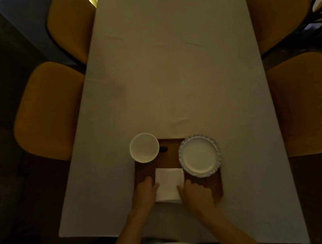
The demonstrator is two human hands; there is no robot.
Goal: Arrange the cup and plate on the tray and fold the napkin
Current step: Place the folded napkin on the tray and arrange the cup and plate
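A brown wooden tray (210, 183) lies at the near end of the table. On its far left corner stands a white cup (144, 147), seen from above. A white plate (199, 155) with a patterned scalloped rim rests on the tray's right side. A white napkin (170, 184) lies flat on the tray's near left part. My left hand (146, 192) presses on the napkin's left edge. My right hand (196, 193) rests with its fingertips on the napkin's right edge. Both hands cover the napkin's near corners.
The table wears a white cloth (169, 69), and its near edge is just in front of me. Yellow chairs (49, 110) stand along both long sides; one at the right (310, 101) is close to the tray. A small dark object (164, 149) lies beside the cup.
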